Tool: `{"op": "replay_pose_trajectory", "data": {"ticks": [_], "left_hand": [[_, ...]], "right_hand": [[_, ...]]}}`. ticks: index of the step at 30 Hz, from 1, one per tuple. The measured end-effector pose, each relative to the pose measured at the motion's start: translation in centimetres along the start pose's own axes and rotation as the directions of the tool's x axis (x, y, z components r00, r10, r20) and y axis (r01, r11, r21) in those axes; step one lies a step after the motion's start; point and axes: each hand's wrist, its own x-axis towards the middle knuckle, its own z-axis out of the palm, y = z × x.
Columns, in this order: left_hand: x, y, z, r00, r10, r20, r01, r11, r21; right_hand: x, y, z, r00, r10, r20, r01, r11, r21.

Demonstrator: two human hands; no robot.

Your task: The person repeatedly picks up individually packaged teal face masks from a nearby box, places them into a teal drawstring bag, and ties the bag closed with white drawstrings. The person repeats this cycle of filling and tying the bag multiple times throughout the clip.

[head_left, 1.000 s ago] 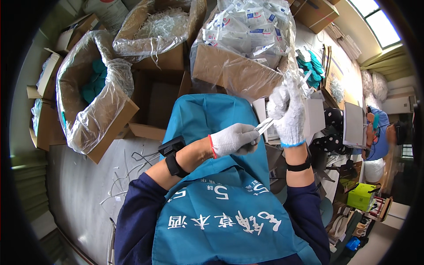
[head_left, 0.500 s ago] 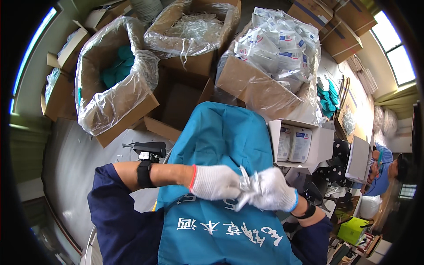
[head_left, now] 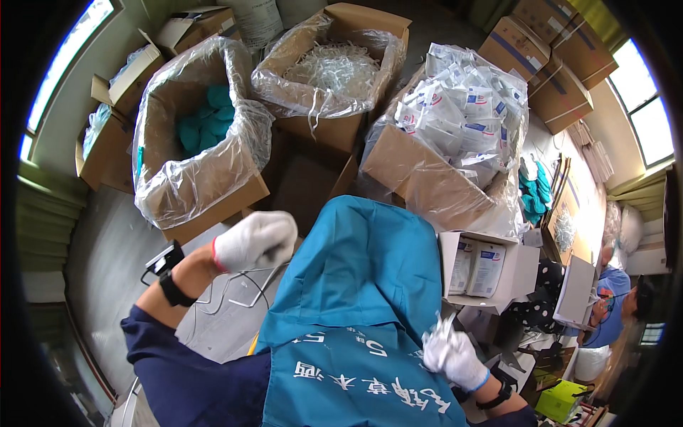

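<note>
My left hand (head_left: 257, 240), in a white knit glove with a red cuff, is raised beside the near edge of the plastic-lined carton (head_left: 213, 213). Its fingers are curled in, and their inner side is hidden. Teal cloth-like pieces (head_left: 206, 121) lie inside that carton. Over the right side of my teal apron (head_left: 356, 256), my right hand (head_left: 459, 363), gloved with a blue cuff, is closed around a small bunch of white, shiny strips (head_left: 442, 333). A small white box (head_left: 526, 269) holding upright white packets (head_left: 486, 270) stands just beyond my right hand.
Another lined carton (head_left: 388, 89) holds a tangle of pale strips. Flat white packets (head_left: 462, 114) overfill a large carton at the far right. An open brown carton (head_left: 302, 174) stands between them. At right, a person in blue (head_left: 605, 306) sits by stacked materials.
My hands were together over the apron at the strips. The left has moved away up and left towards the teal pieces' carton; the right has moved down and right, keeping the strips.
</note>
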Motion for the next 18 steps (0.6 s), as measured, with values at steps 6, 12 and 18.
{"op": "replay_pose_trajectory", "data": {"ticks": [6, 12, 18], "left_hand": [[8.6, -12.8, -3.9, 0.786, -0.575, -0.226, 0.152, 0.534, -0.832], [12.6, -11.8, 2.3, 0.833, 0.129, -0.538, 0.262, 0.765, 0.589], [11.8, -7.9, 17.0, 0.911, 0.331, -0.246, -0.092, 0.745, 0.661]], "right_hand": [[8.8, -1.2, 0.0, 0.937, -0.277, 0.214, 0.311, 0.939, -0.148], [14.6, -1.5, 3.9, 0.929, -0.342, 0.14, 0.312, 0.929, 0.198], [19.5, 1.2, 4.0, 0.905, -0.354, 0.237, 0.275, 0.91, 0.31]]}}
